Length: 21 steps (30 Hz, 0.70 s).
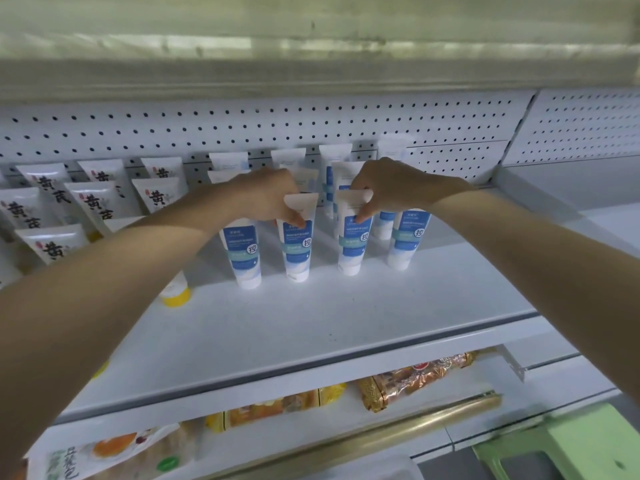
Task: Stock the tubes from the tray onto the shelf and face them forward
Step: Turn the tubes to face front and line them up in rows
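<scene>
Several blue-and-white tubes stand cap-down on the white shelf (311, 317), labels toward me. My left hand (270, 194) pinches the top of one front-row tube (298, 244). Beside it, my right hand (388, 188) pinches the top of the neighbouring tube (355, 244). Both tubes stand upright on the shelf. Another tube (244, 254) stands to the left and one more (407, 237) to the right. More blue tubes stand behind, partly hidden by my hands. The tray is not in view.
White tubes with black characters (93, 206) fill the shelf's left side, and a yellow cap (175, 294) shows under my left forearm. A pegboard back wall (311, 126) rises behind. Snack packets (412, 379) lie on the lower shelf. A green stool (568, 448) stands bottom right.
</scene>
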### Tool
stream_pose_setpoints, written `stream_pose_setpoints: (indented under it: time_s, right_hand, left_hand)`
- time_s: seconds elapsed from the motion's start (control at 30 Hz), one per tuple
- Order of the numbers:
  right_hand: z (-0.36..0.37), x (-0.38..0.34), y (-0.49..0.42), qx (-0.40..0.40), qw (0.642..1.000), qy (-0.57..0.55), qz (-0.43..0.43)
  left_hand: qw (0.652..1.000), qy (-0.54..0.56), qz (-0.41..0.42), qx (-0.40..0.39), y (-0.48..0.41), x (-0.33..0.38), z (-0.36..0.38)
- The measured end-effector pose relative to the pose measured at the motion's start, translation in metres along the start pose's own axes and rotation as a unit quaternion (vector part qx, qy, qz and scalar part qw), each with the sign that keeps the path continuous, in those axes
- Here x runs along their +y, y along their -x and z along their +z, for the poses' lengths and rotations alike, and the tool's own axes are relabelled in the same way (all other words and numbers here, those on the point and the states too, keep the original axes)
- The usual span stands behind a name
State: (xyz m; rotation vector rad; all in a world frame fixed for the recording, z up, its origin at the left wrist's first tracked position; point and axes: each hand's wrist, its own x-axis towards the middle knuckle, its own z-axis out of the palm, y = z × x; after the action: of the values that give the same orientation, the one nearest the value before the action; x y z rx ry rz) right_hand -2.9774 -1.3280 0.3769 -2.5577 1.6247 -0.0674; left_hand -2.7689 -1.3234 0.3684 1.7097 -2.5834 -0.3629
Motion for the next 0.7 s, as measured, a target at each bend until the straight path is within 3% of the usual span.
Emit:
stream_pose_setpoints:
  time_s: [0.13, 0.27, 0.43, 0.57, 0.7]
  right_hand:
    - [-0.002, 0.0, -0.001, -0.026, 1.0, -0.012, 0.0]
    - [-0.012, 0.0, 0.003, -0.052, 0.998, -0.025, 0.0]
    - [-0.045, 0.029, 0.024, -0.011, 0.997, -0.058, 0.047]
    - [-0.034, 0.051, 0.042, -0.034, 0.995, -0.028, 0.09]
    - [-0.01, 0.064, 0.04, -0.011, 0.994, -0.032, 0.107]
  left_hand:
    - [0.999, -0.028, -0.014, -0.006, 0.003, 0.003, -0.003]
    - [0.998, -0.04, -0.008, 0.039, 0.007, 0.018, -0.013]
    - [0.994, -0.027, 0.028, 0.106, -0.005, 0.045, -0.018]
    - [0.993, -0.077, 0.049, 0.076, -0.021, 0.059, -0.012]
    - [0.997, -0.053, 0.046, 0.038, -0.032, 0.063, -0.004]
